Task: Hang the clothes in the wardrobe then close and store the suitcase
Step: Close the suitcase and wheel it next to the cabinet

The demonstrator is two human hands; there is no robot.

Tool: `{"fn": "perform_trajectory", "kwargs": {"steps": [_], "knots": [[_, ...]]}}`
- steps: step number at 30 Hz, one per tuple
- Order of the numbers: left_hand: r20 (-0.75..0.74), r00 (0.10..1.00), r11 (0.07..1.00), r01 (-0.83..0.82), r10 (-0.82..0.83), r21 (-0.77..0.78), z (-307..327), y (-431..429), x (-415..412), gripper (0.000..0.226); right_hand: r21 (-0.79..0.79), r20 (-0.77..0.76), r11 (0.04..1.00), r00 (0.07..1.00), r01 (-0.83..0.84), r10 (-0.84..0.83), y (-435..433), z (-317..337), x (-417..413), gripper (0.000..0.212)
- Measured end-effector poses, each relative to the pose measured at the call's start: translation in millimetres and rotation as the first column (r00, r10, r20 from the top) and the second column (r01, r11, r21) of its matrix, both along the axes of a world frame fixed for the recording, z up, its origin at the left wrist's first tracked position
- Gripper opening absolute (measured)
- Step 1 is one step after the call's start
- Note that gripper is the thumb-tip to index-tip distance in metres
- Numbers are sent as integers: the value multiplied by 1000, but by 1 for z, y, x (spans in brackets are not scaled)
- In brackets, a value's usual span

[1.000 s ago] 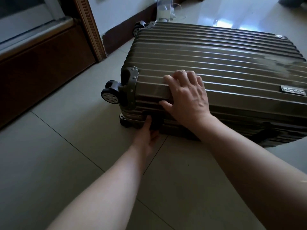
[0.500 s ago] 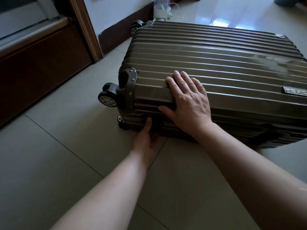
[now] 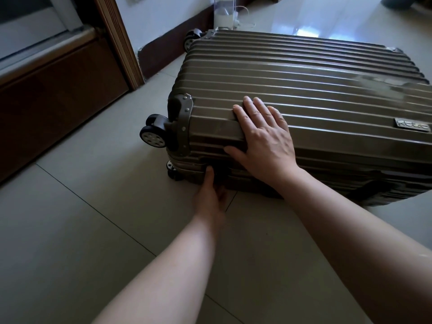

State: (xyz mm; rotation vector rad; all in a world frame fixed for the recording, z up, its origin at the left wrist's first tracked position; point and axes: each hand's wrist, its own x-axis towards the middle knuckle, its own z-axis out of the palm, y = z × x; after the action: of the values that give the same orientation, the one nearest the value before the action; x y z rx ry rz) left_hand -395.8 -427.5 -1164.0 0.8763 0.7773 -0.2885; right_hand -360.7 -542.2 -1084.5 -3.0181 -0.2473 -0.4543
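Pale grey tiled floor [image 3: 77, 230] is filling most of the view. A ribbed, olive-brown hard-shell suitcase [image 3: 315, 90] is lying flat and shut on it, taking up the 12-to-3 o'clock part of the view, its long side running toward 3 o'clock. A dark wooden door frame and panel [image 3: 58, 85] is standing at 10 o'clock, apart from the case.

The right hand [image 3: 264, 139] is resting palm-down on the lid near the case's 9 o'clock corner, fingers spread flat, thumb hanging over the front edge, gripping nothing.

The left hand [image 3: 210, 195] is reaching from 6 o'clock to the front side wall, thumb pressing at the seam between the shells; its other fingers are in shadow, so cannot tell whether they are closed on anything.

A black double caster wheel [image 3: 153, 134] is sticking out at the corner, clear of the floor. A small metal logo plate [image 3: 412, 125] is sitting on the lid at 3 o'clock.
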Motion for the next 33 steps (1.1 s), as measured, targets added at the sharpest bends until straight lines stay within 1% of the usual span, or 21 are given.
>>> {"fn": "perform_trajectory", "kwargs": {"steps": [3, 5, 8, 9, 10, 11, 12, 14, 16, 17, 18, 19, 20, 22, 23, 24, 25, 26, 28, 30, 33], "knots": [[-66, 997, 997, 34, -30, 62, 2, 1, -2, 34, -19, -8, 1000, 1000, -12, 12, 0, 1, 1, 85], [-112, 990, 994, 89, -83, 57, 14, -6, -1, 25, -25, -27, 999, 999, -31, 30, -3, 4, 1, 86], [-102, 979, 982, 181, -175, 49, 41, -29, -1, 21, -6, -34, 998, 997, -69, 69, -17, 8, -5, 81], [-61, 977, 973, 209, -204, 95, 51, -38, 0, 21, 8, -24, 997, 997, -72, 72, -24, 8, -8, 76], [8, 969, 952, 239, -245, 190, 59, -45, 1, 21, 25, -8, 998, 998, -62, 62, -33, 7, -12, 70], [94, 948, 911, 260, -303, 319, 67, -53, 2, 23, 44, 10, 998, 999, -37, 36, -43, 7, -17, 64], [189, 907, 852, 259, -376, 456, 76, -60, 1, 26, 69, 28, 998, 1000, 0, -2, -56, 9, -22, 59], [359, 777, 735, 187, -517, 652, 92, -71, 2, 30, 118, 44, 990, 996, 75, -81, -82, 11, -32, 58], [491, 606, 637, 32, -625, 770, 106, -82, 4, 24, 139, 44, 978, 986, 156, -163, -108, 13, -45, 61], [534, 512, 588, -69, -672, 806, 114, -89, 6, 19, 137, 43, 970, 977, 203, -210, -121, 15, -52, 61], [537, 427, 519, -168, -728, 838, 117, -95, 12, 15, 131, 30, 960, 967, 249, -255, -131, 15, -58, 60], [483, 358, 419, -245, -799, 874, 122, -105, 17, 21, 125, 13, 943, 950, 307, -311, -143, 17, -65, 58], [373, 319, 286, -287, -871, 914, 123, -115, 23, 33, 120, -13, 923, 930, 366, -367, -154, 17, -71, 57], [53, 308, -36, -277, -950, 960, 126, -129, 30, 58, 95, -107, 881, 885, 463, -454, -175, 19, -79, 53], [-95, 301, -176, -255, -949, 951, 126, -136, 32, 63, 82, -157, 865, 863, 496, -480, -185, 21, -84, 53], [-212, 292, -286, -239, -933, 928, 125, -142, 33, 66, 76, -199, 857, 850, 510, -488, -193, 21, -88, 54], [-305, 286, -370, -214, -908, 904, 122, -143, 35, 67, 71, -235, 861, 847, 504, -477, -196, 21, -89, 55], [-370, 282, -428, -182, -885, 885, 121, -145, 36, 67, 62, -249, 863, 846, 501, -472, -198, 20, -90, 56], [-442, 276, -483, -98, -853, 870, 116, -143, 39, 67, 48, -222, 864, 848, 502, -481, -193, 17, -89, 57], [-461, 268, -494, -69, -846, 867, 112, -140, 41, 67, 47, -177, 856, 848, 515, -500, -185, 14, -88, 58], [-426, 269, -463, -90, -864, 882, 110, -135, 41, 66, 10, -142, 858, 851, 513, -506, -178, 11, -89, 59]]}}
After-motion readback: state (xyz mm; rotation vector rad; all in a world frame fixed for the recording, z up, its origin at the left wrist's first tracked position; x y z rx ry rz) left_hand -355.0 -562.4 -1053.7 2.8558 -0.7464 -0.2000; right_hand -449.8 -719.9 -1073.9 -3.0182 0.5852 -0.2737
